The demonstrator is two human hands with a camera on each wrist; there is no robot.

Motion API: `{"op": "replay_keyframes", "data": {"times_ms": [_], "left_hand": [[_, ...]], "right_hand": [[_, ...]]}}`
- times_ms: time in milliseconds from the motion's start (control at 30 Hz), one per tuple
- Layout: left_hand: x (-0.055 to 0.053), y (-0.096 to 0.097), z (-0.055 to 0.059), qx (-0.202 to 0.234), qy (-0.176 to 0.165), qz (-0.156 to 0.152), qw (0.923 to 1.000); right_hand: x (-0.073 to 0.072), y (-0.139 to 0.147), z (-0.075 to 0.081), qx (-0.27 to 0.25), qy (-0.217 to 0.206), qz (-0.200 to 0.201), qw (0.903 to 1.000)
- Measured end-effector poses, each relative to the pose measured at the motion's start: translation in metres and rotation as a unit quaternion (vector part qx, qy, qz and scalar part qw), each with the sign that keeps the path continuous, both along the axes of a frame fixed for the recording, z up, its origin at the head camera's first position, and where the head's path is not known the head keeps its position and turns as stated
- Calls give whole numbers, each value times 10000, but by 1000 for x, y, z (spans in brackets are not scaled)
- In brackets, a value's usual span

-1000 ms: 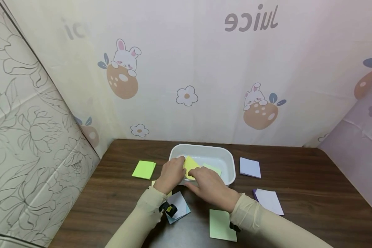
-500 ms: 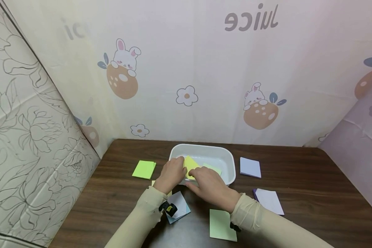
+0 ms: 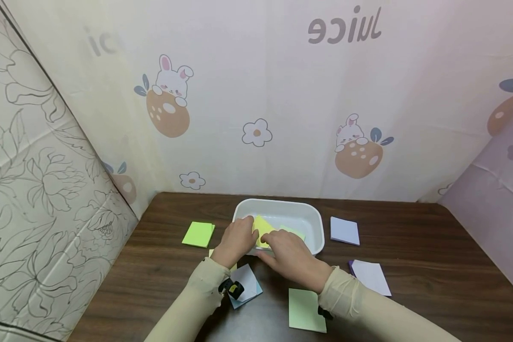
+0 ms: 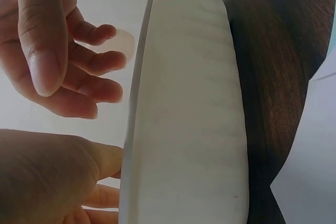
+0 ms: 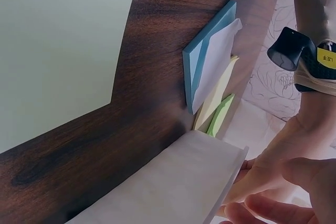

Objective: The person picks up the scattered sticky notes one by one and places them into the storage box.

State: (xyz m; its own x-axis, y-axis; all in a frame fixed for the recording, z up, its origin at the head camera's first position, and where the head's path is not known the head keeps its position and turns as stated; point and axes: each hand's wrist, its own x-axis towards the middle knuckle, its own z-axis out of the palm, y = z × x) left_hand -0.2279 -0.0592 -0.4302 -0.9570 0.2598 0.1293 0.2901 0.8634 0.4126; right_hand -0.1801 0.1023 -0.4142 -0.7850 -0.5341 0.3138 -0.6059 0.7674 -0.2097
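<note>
Both hands are over the front edge of a white plastic tray (image 3: 304,214). My left hand (image 3: 237,239) reaches over the rim at the front left, beside a yellow sticky note (image 3: 263,228) in the tray. In the left wrist view the rim hides that hand's fingertips, so I cannot see whether they hold anything. My right hand (image 3: 287,254) hovers at the front middle. Its fingers (image 4: 100,62) are loosely bent behind the rim, and nothing shows between them and the thumb. A pale green note (image 3: 293,232) lies inside the tray, right of the yellow one.
Sticky-note pads lie around on the dark wooden table (image 3: 154,266): lime green (image 3: 198,234), white on blue (image 3: 245,284), pale green (image 3: 303,311), white on purple (image 3: 371,277) and pale lilac (image 3: 344,231). A yellow pad (image 5: 215,95) is partly behind the left wrist.
</note>
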Motion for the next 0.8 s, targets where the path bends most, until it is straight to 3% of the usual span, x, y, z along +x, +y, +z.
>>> {"op": "replay_keyframes", "data": {"times_ms": [500,800], "left_hand": [[1,-3,4,135,-181,-116,9997],[4,-4,6,71,-92,-178,9998]], "right_hand": [[0,1,2,27,16,-82,10000],[1,3,2,0,53,-75,10000]]}}
